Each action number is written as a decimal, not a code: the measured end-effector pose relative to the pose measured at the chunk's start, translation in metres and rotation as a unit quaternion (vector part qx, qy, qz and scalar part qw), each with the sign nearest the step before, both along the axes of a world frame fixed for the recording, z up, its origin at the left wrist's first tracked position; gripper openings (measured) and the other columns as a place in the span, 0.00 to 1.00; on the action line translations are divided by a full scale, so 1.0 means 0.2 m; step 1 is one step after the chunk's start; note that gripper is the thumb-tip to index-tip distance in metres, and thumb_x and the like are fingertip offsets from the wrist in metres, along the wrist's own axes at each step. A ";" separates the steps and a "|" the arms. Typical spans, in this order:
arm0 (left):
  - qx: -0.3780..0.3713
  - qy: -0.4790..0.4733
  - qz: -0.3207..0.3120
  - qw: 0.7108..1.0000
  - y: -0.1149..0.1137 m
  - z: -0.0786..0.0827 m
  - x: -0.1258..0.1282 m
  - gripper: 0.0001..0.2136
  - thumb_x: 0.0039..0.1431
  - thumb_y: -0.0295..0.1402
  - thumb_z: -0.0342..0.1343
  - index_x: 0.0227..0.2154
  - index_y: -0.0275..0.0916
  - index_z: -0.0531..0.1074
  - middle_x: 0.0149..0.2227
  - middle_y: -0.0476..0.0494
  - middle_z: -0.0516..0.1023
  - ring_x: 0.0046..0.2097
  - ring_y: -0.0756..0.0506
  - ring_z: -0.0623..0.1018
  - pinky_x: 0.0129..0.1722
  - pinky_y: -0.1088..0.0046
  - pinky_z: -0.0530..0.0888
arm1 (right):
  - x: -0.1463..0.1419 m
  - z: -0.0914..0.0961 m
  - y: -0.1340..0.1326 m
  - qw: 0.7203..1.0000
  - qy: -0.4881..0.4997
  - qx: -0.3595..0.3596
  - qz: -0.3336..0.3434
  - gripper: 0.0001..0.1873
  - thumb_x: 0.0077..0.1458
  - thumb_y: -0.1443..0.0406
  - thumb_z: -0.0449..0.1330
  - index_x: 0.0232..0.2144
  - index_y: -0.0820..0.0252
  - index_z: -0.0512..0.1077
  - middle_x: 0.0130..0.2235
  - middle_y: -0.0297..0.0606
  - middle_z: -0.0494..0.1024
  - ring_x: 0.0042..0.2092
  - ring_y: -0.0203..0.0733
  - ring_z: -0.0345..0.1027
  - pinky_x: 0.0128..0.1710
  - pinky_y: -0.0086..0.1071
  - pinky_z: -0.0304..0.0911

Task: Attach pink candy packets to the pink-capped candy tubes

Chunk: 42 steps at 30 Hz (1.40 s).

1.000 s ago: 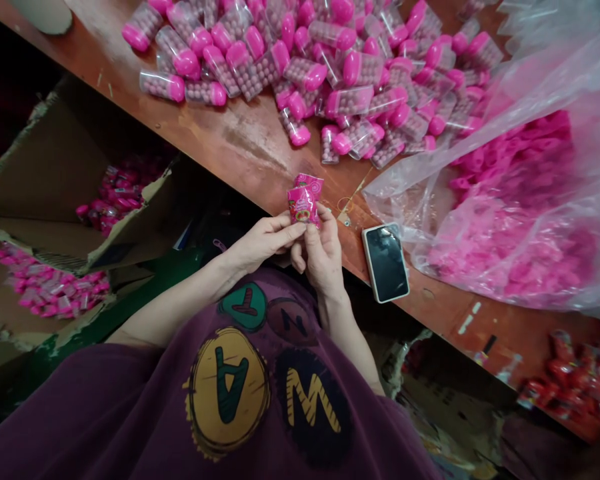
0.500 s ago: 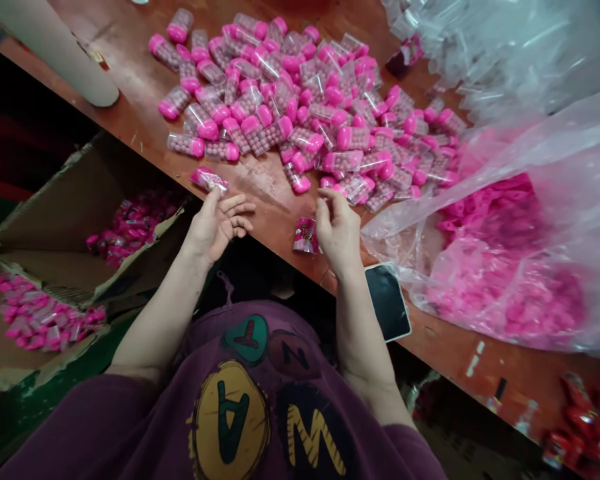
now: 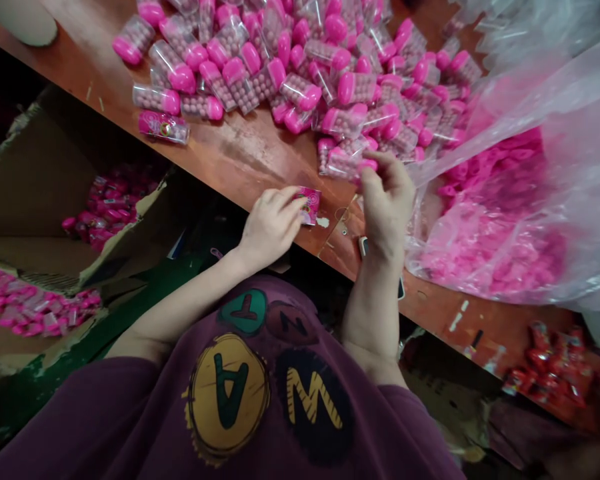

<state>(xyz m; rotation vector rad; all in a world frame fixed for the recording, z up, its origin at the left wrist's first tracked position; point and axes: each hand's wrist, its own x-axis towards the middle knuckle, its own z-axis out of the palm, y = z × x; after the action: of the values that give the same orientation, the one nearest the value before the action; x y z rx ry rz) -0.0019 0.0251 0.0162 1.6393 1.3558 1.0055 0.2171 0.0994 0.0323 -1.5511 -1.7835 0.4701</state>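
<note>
1. Shifted rightward, your left hand point(image 3: 273, 223) is touching, perhaps pinching, a printed sleeve point(image 3: 311, 205) on the table point(image 3: 240, 157).
2. Your right hand point(image 3: 387, 200) is grasping a jar point(image 3: 344, 164).
3. One sleeved jar point(image 3: 163, 127) is lying apart; the pile point(image 3: 265, 81) is remaining bare.

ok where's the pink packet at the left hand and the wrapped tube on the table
pink packet point(image 3: 313, 205) at the left hand point(image 3: 271, 225), head view: its uncovered side
wrapped tube point(image 3: 163, 127), head view: middle of printed wrapper

Head-worn view facing forward and steeply down, shirt point(image 3: 273, 427) close below, left hand point(image 3: 273, 223) and right hand point(image 3: 389, 203) near mid-frame, table point(image 3: 215, 155) slanting beyond.
</note>
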 end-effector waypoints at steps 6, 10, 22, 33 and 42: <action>0.033 0.099 -0.121 0.987 -0.02 -0.14 0.11 0.21 0.73 0.26 0.45 0.60 0.36 0.78 0.70 0.31 0.72 0.71 0.29 0.67 0.67 0.46 0.57 | 0.05 0.11 -0.36 0.981 -0.192 -0.032 -0.003 0.14 0.67 0.61 0.59 0.48 0.59 0.80 0.42 0.45 0.78 0.42 0.48 0.74 0.48 0.47 0.74; 0.018 0.056 -0.089 0.994 -0.03 -0.19 0.11 0.16 0.73 0.32 0.50 0.51 0.38 0.83 0.65 0.30 0.78 0.67 0.31 0.71 0.66 0.49 0.59 | -0.03 -0.01 -0.36 0.977 -0.209 -0.041 0.019 0.18 0.68 0.61 0.56 0.54 0.62 0.78 0.46 0.49 0.76 0.44 0.50 0.73 0.50 0.47 0.74; 0.207 0.436 -0.084 0.872 -0.02 -0.11 0.19 0.21 0.77 0.25 0.42 0.60 0.27 0.77 0.65 0.31 0.77 0.57 0.38 0.77 0.50 0.60 0.73 | 0.00 -0.32 -0.14 0.970 -0.216 0.109 -0.028 0.28 0.73 0.50 0.49 0.48 0.65 0.78 0.42 0.55 0.81 0.46 0.56 0.71 0.51 0.50 0.65; 0.241 0.175 0.065 0.952 0.02 -0.12 0.13 0.14 0.75 0.32 0.51 0.44 0.36 0.83 0.55 0.32 0.83 0.54 0.38 0.77 0.55 0.58 0.71 | -0.13 -0.17 -0.24 0.952 0.272 -0.094 -0.106 0.25 0.59 0.43 0.66 0.44 0.53 0.67 0.31 0.29 0.71 0.27 0.38 0.66 0.30 0.34 0.65; 0.222 0.062 0.106 0.967 -0.03 -0.11 0.14 0.14 0.72 0.41 0.58 0.50 0.37 0.81 0.53 0.32 0.82 0.53 0.39 0.79 0.56 0.59 0.73 | -0.17 -0.12 -0.26 0.888 0.435 -0.135 -0.063 0.23 0.46 0.59 0.76 0.40 0.53 0.69 0.35 0.25 0.74 0.35 0.32 0.70 0.39 0.27 0.70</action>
<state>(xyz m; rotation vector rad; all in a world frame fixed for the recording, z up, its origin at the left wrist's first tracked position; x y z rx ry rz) 0.0255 0.0181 -0.0068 1.9348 1.4882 1.4351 0.1829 0.0467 0.0090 -1.2944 -0.9353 1.1707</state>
